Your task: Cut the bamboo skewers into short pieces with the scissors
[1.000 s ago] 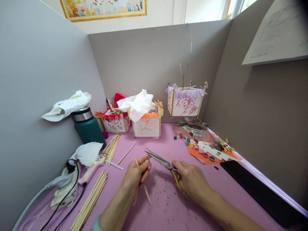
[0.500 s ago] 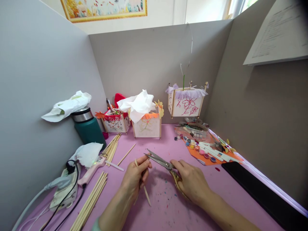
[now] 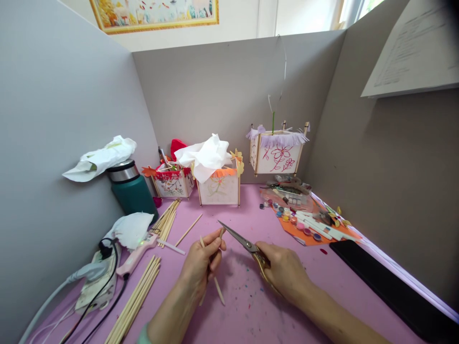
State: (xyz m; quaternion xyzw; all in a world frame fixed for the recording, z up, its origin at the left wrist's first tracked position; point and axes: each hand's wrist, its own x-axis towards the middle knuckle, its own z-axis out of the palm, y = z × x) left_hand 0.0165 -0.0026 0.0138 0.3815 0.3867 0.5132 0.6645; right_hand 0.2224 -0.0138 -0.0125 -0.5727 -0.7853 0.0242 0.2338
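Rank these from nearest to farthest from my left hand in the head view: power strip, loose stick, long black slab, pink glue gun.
From the left hand:
1. Loose stick, just beyond the hand, slightly left.
2. Pink glue gun, to its left.
3. Power strip, farther left, past the glue gun.
4. Long black slab, far right, beyond the right hand.

The head camera looks out from the near side of the table (image 3: 251,325), facing forward and angled down. Range to the table is close, its near part running off the lower edge. Side panels flank the table, left (image 3: 71,95) and right (image 3: 358,167). Behind the table, coverage reaches the back panel (image 3: 215,86) and, above that, a framed picture (image 3: 158,12), cropped at the top.
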